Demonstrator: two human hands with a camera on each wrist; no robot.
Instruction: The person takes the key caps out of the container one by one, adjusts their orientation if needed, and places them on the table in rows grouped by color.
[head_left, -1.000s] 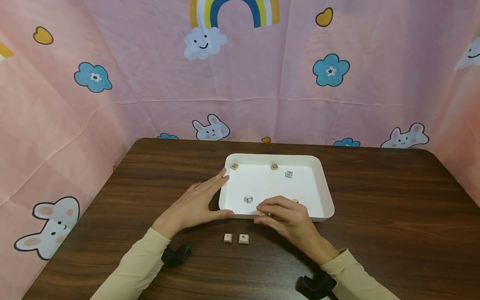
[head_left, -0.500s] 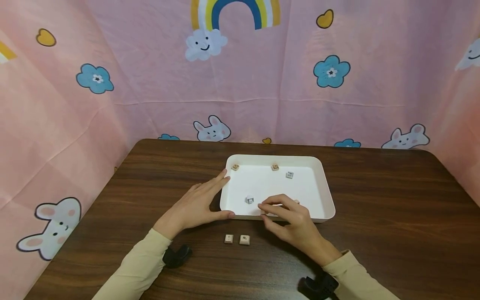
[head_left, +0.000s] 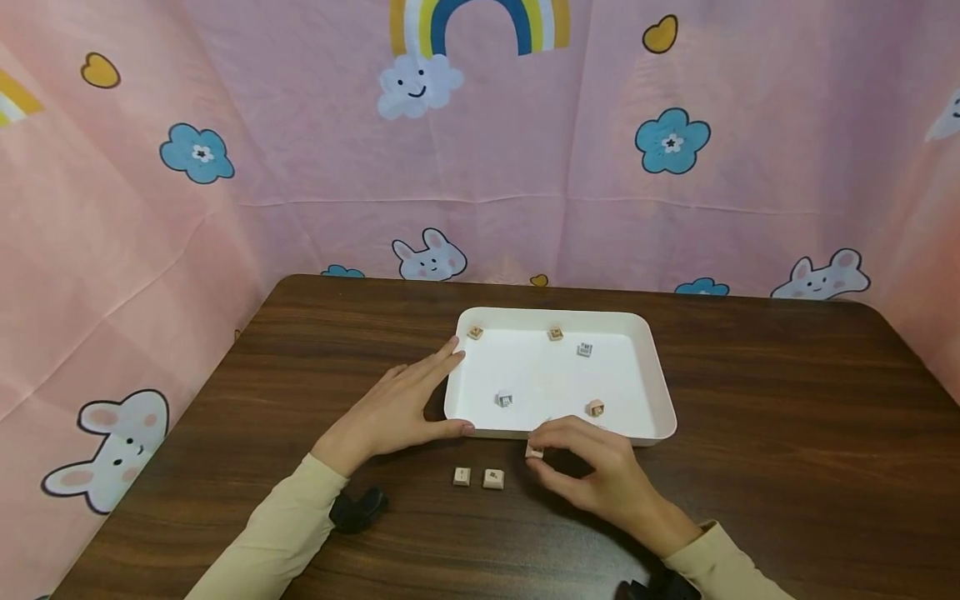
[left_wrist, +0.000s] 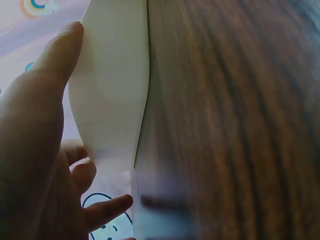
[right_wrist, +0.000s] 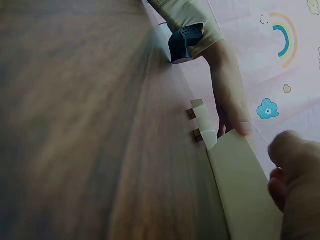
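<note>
My left hand [head_left: 397, 408] rests its straight fingertips on the left rim of a white tray [head_left: 540, 371], its thumb at the front corner. In the left wrist view the thumb [left_wrist: 65, 55] lies along the tray's top edge. My right hand [head_left: 600, 467] pinches a pale keycap [head_left: 534, 452] between thumb and fingers, just over the front edge of the tray. Two more keycaps, a smaller one [head_left: 462, 477] and a larger one [head_left: 493, 479], lie side by side on the table in front of the tray.
Inside the tray lie several keycaps: beige ones [head_left: 476, 332] [head_left: 555, 334] along the back, grey-white ones [head_left: 584, 350] [head_left: 505, 400], and a pinkish one [head_left: 596, 408] near my right hand. A brown wooden table [head_left: 765, 400] carries it all, with a pink patterned cloth [head_left: 525, 158] behind.
My right hand has drawn back from inside the tray toward the front edge, bringing the pinched keycap with it. The pinkish keycap now shows more fully. My left hand stays at the tray.
</note>
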